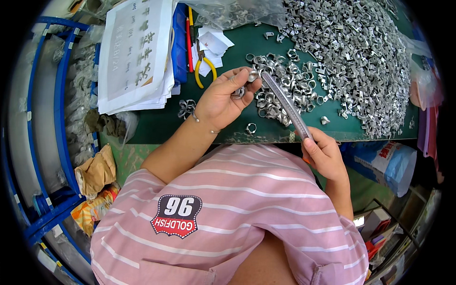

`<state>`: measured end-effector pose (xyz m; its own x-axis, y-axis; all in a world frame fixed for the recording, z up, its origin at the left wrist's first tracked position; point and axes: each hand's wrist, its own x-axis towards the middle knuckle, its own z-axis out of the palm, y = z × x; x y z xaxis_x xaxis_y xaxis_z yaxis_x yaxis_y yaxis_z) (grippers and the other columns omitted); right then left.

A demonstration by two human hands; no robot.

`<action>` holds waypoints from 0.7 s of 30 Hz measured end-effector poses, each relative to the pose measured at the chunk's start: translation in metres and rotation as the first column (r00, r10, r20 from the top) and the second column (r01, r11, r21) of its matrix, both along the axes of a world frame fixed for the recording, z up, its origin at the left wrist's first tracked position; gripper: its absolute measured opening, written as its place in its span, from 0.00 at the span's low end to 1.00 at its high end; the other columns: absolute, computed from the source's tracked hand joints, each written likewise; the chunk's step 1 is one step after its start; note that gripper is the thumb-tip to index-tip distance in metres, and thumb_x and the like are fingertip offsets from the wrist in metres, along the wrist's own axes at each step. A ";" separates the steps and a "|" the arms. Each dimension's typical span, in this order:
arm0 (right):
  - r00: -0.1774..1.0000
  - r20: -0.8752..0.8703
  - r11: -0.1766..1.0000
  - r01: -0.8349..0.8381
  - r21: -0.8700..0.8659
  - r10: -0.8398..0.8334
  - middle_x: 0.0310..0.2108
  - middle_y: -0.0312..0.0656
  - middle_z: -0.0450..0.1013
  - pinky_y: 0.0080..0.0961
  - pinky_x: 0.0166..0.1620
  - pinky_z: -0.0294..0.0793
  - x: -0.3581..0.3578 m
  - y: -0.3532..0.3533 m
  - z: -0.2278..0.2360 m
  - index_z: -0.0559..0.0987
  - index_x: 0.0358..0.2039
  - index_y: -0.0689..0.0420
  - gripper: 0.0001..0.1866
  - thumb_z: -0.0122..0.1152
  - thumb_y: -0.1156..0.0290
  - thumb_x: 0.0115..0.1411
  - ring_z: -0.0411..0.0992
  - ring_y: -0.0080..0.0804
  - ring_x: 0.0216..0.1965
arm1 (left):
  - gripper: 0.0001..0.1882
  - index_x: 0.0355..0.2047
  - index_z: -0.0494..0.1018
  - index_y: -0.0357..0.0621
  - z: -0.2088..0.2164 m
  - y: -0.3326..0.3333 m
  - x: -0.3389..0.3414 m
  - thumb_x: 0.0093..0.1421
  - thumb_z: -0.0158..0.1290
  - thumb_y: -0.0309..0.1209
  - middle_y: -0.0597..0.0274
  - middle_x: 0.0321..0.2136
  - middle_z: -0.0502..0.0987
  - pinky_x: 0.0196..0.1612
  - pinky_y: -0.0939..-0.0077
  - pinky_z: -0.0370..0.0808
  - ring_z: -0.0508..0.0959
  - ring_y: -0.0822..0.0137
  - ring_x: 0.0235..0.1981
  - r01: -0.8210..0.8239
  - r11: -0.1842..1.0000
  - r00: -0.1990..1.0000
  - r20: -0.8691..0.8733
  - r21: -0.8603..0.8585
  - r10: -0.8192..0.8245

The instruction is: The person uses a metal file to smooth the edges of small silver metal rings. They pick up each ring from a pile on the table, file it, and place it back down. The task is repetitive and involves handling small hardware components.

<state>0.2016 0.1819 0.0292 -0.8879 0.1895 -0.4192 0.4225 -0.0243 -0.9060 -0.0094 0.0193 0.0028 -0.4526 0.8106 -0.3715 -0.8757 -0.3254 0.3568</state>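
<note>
My left hand is closed, palm up, pinching a silvery metal ring between thumb and fingertips. More ring pieces lie in its curled fingers. My right hand grips the near end of a long, flat grey metal file, with a bit of orange showing below the hand. The file slants up and left, its far tip close beside the pinched ring; whether they touch I cannot tell. Just beyond and under the file spreads a pile of similar metal rings. One loose ring sits near the table's front edge.
A large heap of small metal clips covers the right of the green table. Yellow-handled pliers, a red pen, a blue tray and stacked papers are at left. Blue shelving stands beyond.
</note>
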 end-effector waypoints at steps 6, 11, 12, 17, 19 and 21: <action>1.000 -0.011 0.997 -0.018 0.068 0.019 0.25 0.35 0.68 0.19 0.32 0.66 -0.003 -0.004 0.004 0.71 0.42 0.64 0.16 0.49 0.65 0.59 0.65 0.21 0.27 | 0.11 0.39 0.68 0.38 -0.009 0.000 0.002 0.56 0.50 0.27 0.61 0.30 0.71 0.21 0.89 0.62 0.68 0.77 0.26 0.015 0.999 0.981 -0.196 0.031 -0.008; 0.997 0.014 0.988 -0.082 0.132 0.081 0.26 0.37 0.69 0.21 0.33 0.65 -0.013 -0.007 0.010 0.71 0.41 0.64 0.15 0.49 0.66 0.59 0.64 0.22 0.28 | 0.14 0.37 0.71 0.37 0.012 0.002 0.015 0.49 0.57 0.25 0.65 0.25 0.71 0.20 0.90 0.59 0.65 0.81 0.21 0.019 0.936 0.714 -0.651 -0.351 -0.259; 0.995 0.019 0.985 -0.097 0.140 0.095 0.26 0.37 0.69 0.21 0.32 0.65 -0.014 -0.007 0.011 0.71 0.40 0.63 0.14 0.49 0.66 0.59 0.64 0.22 0.28 | 0.15 0.36 0.72 0.37 0.014 0.002 0.016 0.47 0.59 0.25 0.66 0.25 0.71 0.20 0.90 0.59 0.65 0.82 0.21 0.027 0.936 0.701 -0.661 -0.352 -0.269; 0.989 -0.006 0.987 -0.146 0.063 0.146 0.24 0.37 0.68 0.21 0.32 0.65 -0.015 -0.005 0.013 0.71 0.40 0.63 0.14 0.48 0.65 0.59 0.64 0.22 0.27 | 0.16 0.33 0.74 0.37 0.012 -0.003 0.013 0.41 0.63 0.24 0.69 0.25 0.71 0.22 0.91 0.60 0.66 0.83 0.22 0.095 0.940 0.669 -0.678 -0.327 -0.304; 0.987 0.003 0.987 -0.159 0.033 0.159 0.23 0.36 0.68 0.20 0.31 0.65 -0.015 -0.004 0.013 0.72 0.39 0.63 0.14 0.48 0.65 0.59 0.64 0.22 0.27 | 0.16 0.32 0.74 0.37 0.010 -0.003 0.013 0.41 0.63 0.25 0.69 0.25 0.72 0.24 0.90 0.61 0.66 0.82 0.22 0.118 0.938 0.642 -0.696 -0.326 -0.323; 0.983 0.027 0.984 -0.179 -0.003 0.179 0.23 0.36 0.68 0.20 0.30 0.64 -0.015 -0.003 0.015 0.72 0.39 0.63 0.14 0.48 0.65 0.59 0.63 0.21 0.26 | 0.16 0.32 0.74 0.37 0.008 -0.003 0.013 0.41 0.64 0.25 0.69 0.25 0.72 0.25 0.89 0.62 0.67 0.81 0.23 0.111 0.939 0.581 -0.746 -0.325 -0.327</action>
<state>0.1862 0.1794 0.0443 -0.8956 0.0279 -0.4439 0.4448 0.0535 -0.8941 0.0035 0.0161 0.0107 -0.4725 0.8698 -0.1423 -0.2568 0.0186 0.9663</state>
